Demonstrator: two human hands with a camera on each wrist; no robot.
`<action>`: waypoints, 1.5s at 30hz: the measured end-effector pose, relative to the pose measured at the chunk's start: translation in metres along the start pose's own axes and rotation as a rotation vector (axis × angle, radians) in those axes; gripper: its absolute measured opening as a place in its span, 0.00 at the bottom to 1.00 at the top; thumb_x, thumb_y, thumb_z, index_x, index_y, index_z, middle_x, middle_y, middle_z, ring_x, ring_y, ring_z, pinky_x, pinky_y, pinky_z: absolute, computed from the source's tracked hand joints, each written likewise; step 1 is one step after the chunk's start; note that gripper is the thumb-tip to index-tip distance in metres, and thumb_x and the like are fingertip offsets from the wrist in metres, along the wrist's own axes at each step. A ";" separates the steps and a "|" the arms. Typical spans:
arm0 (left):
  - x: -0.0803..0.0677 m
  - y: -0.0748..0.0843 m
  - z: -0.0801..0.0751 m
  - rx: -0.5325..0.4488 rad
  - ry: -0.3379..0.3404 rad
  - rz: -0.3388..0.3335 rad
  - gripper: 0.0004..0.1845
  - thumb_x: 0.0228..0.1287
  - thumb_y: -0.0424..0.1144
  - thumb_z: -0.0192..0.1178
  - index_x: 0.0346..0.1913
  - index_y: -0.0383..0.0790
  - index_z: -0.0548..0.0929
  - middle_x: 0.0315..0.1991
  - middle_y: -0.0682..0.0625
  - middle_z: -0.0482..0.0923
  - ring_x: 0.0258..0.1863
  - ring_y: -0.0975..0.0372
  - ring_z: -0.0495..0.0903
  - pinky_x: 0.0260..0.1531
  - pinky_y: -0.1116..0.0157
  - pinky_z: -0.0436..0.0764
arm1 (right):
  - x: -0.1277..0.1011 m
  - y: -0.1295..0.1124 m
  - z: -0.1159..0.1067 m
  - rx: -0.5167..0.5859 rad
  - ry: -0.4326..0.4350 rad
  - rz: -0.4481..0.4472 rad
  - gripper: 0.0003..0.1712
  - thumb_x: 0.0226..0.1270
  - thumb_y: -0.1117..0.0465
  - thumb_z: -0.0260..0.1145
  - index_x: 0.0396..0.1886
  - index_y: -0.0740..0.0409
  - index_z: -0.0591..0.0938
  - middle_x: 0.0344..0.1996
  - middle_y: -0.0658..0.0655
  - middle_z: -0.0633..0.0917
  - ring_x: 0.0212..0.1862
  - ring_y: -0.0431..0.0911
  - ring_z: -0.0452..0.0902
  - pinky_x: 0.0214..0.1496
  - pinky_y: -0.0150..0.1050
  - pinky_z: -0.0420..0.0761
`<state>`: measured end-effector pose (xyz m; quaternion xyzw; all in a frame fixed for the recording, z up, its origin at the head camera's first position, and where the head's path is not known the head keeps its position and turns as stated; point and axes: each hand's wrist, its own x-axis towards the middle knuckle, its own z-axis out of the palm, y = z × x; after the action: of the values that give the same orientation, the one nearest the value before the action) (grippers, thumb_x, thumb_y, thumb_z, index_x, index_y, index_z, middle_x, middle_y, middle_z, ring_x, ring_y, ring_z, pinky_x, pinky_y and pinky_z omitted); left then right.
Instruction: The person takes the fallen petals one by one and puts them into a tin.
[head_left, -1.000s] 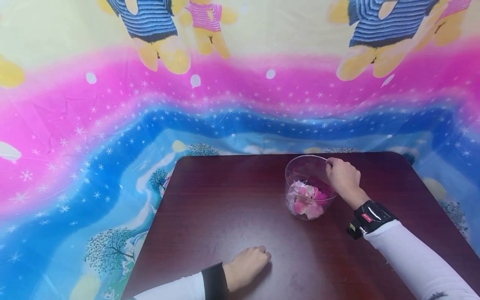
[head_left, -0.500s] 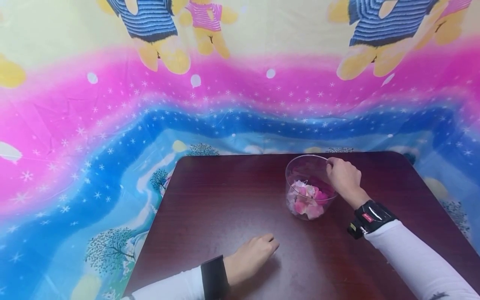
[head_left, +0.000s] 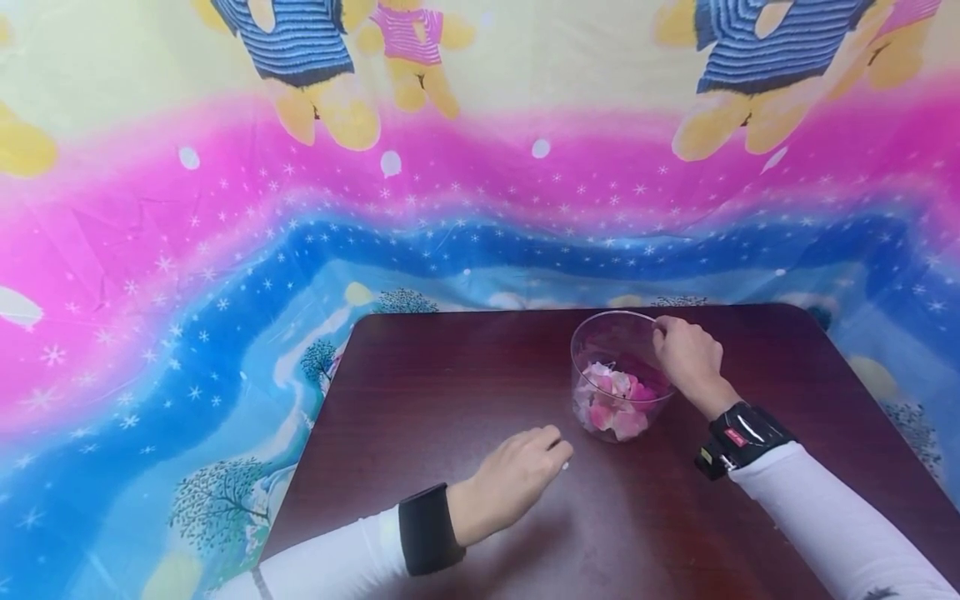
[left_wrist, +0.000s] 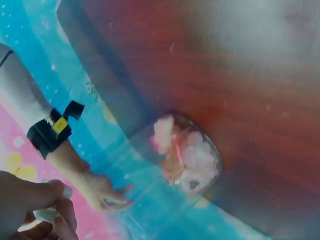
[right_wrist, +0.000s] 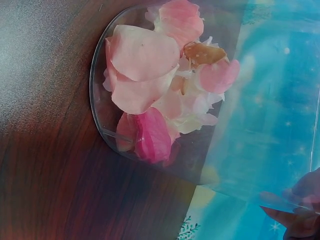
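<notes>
The clear container stands upright on the dark wood counter, toward its far right, holding pink and white petals. The right hand grips its rim. The left hand, just short of the container, pinches a small white piece (identity unclear).

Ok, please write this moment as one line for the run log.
right hand: grips rim of clear cup | cup: upright, holds pink petals | left hand: pinches small white piece, near cup | surface: dark wooden table
</notes>
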<state>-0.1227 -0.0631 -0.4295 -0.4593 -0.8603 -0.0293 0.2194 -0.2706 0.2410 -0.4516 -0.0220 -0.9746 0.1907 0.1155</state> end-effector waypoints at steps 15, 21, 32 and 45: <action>0.043 -0.019 -0.018 -0.017 0.025 -0.004 0.07 0.64 0.33 0.68 0.44 0.43 0.84 0.35 0.52 0.79 0.31 0.65 0.76 0.33 0.73 0.77 | 0.000 0.000 0.001 0.002 -0.007 0.006 0.18 0.74 0.57 0.54 0.55 0.59 0.83 0.43 0.73 0.87 0.39 0.70 0.83 0.24 0.54 0.73; 0.060 -0.027 -0.015 -0.052 -0.009 -0.042 0.13 0.64 0.36 0.70 0.51 0.43 0.84 0.39 0.52 0.81 0.37 0.65 0.79 0.41 0.74 0.81 | 0.001 0.000 0.001 0.001 -0.010 0.008 0.19 0.74 0.57 0.54 0.56 0.59 0.82 0.43 0.73 0.86 0.38 0.69 0.83 0.24 0.53 0.73; 0.091 -0.036 -0.009 -0.029 -0.037 -0.048 0.14 0.63 0.37 0.70 0.51 0.44 0.83 0.41 0.51 0.81 0.40 0.64 0.81 0.47 0.74 0.82 | 0.002 0.000 0.001 0.009 -0.017 0.009 0.18 0.75 0.57 0.54 0.55 0.59 0.82 0.40 0.71 0.87 0.37 0.67 0.83 0.24 0.53 0.73; 0.136 -0.044 0.014 -0.002 -0.132 -0.091 0.10 0.69 0.33 0.63 0.51 0.43 0.82 0.42 0.52 0.81 0.43 0.64 0.81 0.47 0.73 0.81 | 0.003 0.000 0.001 0.001 -0.022 0.010 0.18 0.75 0.57 0.55 0.55 0.59 0.82 0.39 0.70 0.87 0.36 0.65 0.82 0.23 0.51 0.72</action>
<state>-0.2286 0.0208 -0.3799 -0.4209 -0.8928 -0.0099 0.1600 -0.2740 0.2410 -0.4519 -0.0244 -0.9756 0.1922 0.1036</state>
